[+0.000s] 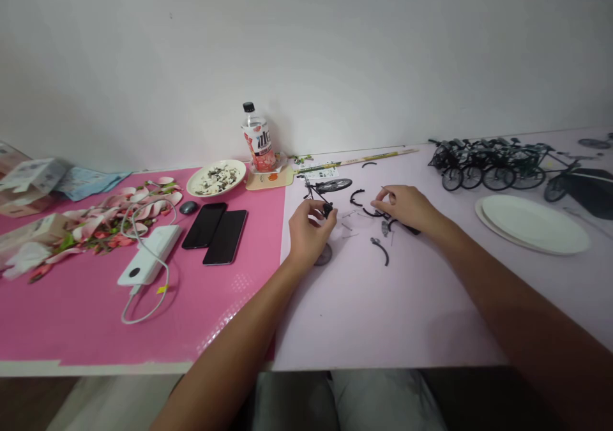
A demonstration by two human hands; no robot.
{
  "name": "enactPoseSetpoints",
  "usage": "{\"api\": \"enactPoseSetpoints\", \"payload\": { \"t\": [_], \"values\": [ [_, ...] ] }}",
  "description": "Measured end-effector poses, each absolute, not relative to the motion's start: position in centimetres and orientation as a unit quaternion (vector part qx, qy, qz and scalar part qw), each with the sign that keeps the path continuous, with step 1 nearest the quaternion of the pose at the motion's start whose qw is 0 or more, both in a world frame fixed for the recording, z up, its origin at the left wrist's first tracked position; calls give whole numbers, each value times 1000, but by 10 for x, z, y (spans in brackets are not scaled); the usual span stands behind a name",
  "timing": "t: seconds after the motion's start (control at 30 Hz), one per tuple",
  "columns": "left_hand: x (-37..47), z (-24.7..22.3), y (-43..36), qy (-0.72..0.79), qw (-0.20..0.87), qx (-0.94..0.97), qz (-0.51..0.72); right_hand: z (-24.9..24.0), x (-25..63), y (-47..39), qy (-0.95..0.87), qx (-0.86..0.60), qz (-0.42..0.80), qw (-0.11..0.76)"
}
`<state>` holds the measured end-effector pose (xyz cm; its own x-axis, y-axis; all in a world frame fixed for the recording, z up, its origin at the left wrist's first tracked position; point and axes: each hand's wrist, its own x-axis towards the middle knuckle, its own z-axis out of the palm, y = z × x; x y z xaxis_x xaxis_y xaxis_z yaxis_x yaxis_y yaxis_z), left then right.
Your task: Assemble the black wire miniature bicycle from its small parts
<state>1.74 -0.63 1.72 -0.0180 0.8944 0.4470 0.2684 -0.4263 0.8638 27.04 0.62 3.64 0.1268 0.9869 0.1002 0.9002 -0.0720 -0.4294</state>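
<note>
My left hand (310, 230) is closed on a small black model bicycle (330, 186), pinching it near the saddle. One wheel points away toward the wall; the other shows below the fingers. To the right, my right hand (402, 207) reaches down to the loose parts, thumb and fingertips close together over a black curved piece (368, 212). Whether it grips that piece is too small to make out. Around it lie another curved black part (357, 196), a curved mudguard-like strip (380, 251), a grey pedal-like piece (385, 228) and thin metal bits (348, 225).
Several black model bicycles (498, 166) stand at the back right, behind stacked white plates (536, 225). A bottle (260, 140), a plate of small bits (195, 185), two phones (225, 238), a white power bank (149, 257) and artificial petals (96, 220) are on the left.
</note>
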Motion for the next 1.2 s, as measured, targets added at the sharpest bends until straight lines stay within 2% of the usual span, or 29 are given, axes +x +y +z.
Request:
{"api": "enactPoseSetpoints", "payload": {
  "t": [0.2, 0.33, 0.53, 0.7, 0.8, 1.2],
  "values": [
    [19, 18, -8, 452, 288, 641, 549, 36, 276, 6, -682, -707, 121, 144],
    [18, 20, -8, 452, 285, 642, 550, 32, 276, 7, -688, -701, 104, 154],
    [4, 35, 1, 461, 274, 612, 582, 34, 267, 0, -690, -689, 88, 202],
    [-6, 36, 13, 479, 258, 575, 611, 40, 257, -6, -667, -679, 69, 299],
    [-7, 31, 15, 483, 249, 589, 598, 39, 252, -6, -659, -675, 62, 326],
    [-4, 21, 14, 476, 231, 626, 573, 36, 243, -10, -690, -666, 166, 230]
  ]
}}
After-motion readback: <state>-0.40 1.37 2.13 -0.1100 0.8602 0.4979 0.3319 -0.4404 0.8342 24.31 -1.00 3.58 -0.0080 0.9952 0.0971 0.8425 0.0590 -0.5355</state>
